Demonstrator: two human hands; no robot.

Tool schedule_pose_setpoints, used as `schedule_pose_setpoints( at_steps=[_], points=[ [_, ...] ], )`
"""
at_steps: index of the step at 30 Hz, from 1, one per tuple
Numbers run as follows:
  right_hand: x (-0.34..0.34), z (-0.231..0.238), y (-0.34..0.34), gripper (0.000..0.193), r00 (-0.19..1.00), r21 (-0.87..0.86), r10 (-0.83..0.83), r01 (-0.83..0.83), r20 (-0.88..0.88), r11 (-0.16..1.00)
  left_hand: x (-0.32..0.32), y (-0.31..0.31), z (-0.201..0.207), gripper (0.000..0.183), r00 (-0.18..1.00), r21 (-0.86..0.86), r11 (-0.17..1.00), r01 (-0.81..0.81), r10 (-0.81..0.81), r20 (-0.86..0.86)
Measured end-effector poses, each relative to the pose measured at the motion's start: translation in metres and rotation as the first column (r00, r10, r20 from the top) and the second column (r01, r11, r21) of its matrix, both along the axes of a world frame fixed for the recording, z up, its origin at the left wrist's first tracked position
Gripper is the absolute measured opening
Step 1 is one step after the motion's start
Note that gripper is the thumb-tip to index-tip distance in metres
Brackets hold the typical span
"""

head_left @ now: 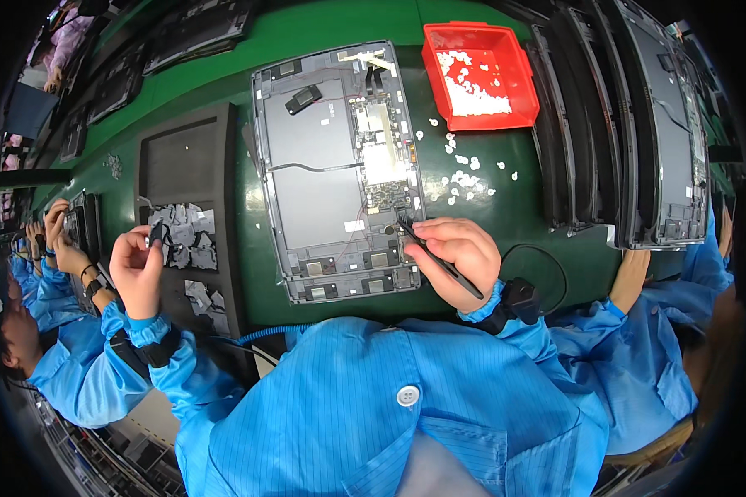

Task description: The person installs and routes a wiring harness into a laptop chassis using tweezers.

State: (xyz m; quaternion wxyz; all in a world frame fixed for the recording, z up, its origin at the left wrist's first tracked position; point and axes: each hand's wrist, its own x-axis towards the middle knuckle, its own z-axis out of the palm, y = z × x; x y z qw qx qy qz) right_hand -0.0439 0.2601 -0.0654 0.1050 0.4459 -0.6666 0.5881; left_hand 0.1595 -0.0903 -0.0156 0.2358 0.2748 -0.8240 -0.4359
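Note:
An opened tablet [311,199] lies on the green table in front of me, its circuit board [383,157] bare along the right side. My right hand [457,258] is closed around black tweezers [449,270], whose tips are at the board's lower right edge. Over the black foam tray [229,182] at the left, my left hand [138,269] pinches a small black part [156,232], partly covered by the fingers. Several grey flat pieces [192,236] lie in that tray. A loose black module [303,99] rests on the tablet's upper left.
A red bin [525,91] at the back holds many small white pieces; others [466,178] are scattered before it. Several tablet shells [671,141] stand in a row at the right. Co-workers in blue sit on both sides. A black cable [555,258] curls beside my right wrist.

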Motion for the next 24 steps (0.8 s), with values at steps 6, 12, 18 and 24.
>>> schedule_pose_setpoints(
  at_steps=[6, 12, 18, 24],
  points=[
    [0.002, -0.002, 0.001, 0.030, 0.999, -0.016, -0.004, 0.005, 0.046, 1.000, -0.015, 0.012, 0.018, 0.013, 0.998, 0.386, 0.922, -0.016, 0.037, -0.048],
    [0.002, -0.005, 0.000, 0.032, 1.000, -0.023, 0.000, 0.001, 0.030, 1.000, -0.038, 0.026, 0.031, 0.012, 0.983, 0.571, 0.802, 0.176, -0.114, -0.143],
    [0.001, -0.004, 0.001, 0.033, 1.000, -0.005, -0.007, 0.008, 0.023, 1.000, -0.060, 0.046, 0.027, 0.022, 0.960, 0.553, 0.802, 0.224, -0.083, -0.269],
    [0.001, -0.002, 0.000, 0.033, 1.000, -0.008, 0.005, -0.005, -0.017, 1.000, -0.077, 0.052, 0.030, 0.013, 0.961, 0.587, 0.770, 0.249, -0.122, -0.247]
  ],
)
